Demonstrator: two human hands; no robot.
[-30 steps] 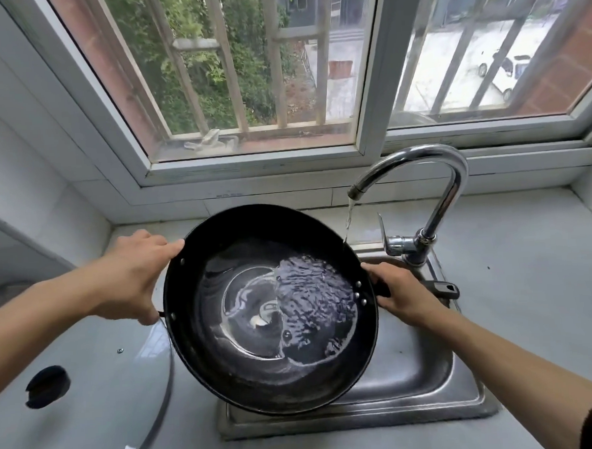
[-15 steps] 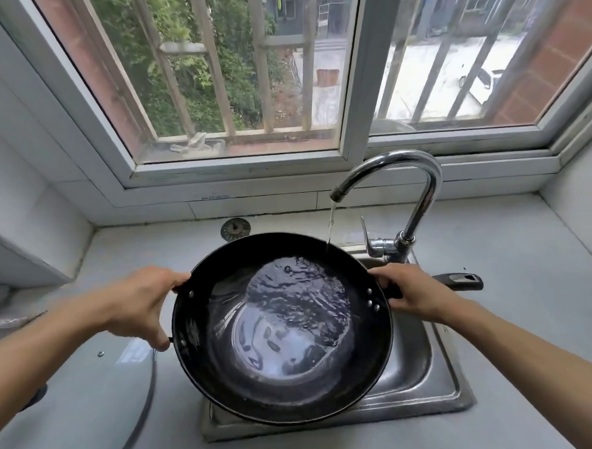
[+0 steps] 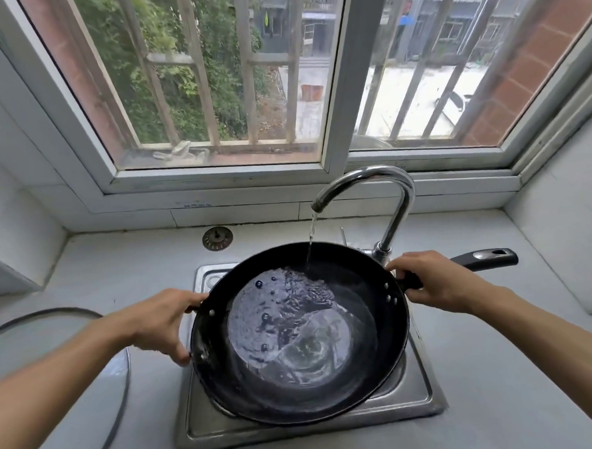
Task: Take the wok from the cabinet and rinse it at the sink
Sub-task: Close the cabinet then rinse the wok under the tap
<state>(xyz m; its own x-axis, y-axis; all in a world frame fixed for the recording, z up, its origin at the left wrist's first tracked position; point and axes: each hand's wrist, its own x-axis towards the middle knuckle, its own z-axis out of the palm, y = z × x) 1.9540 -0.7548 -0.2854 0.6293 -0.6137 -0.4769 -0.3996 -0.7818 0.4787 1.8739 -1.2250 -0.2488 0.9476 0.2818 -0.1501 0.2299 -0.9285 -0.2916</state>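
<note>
The black wok (image 3: 370,368) hangs over the steel sink (image 3: 430,389), holding a pool of rippling water. My left hand (image 3: 159,320) grips its small side handle on the left rim. My right hand (image 3: 434,279) grips the long black handle (image 3: 485,258) close to the bowl. From the curved chrome faucet (image 3: 385,185) a thin stream of water falls into the far side of the wok.
A glass lid (image 3: 89,369) lies on the grey counter at the left. A round sink strainer (image 3: 217,238) sits on the counter behind the sink. A barred window runs along the back wall. Tiled walls close in at left and right.
The wok has shifted right and levelled, with the water pool swirling toward the centre and near side. Both hands kept their grips. The view tilted up slightly.
</note>
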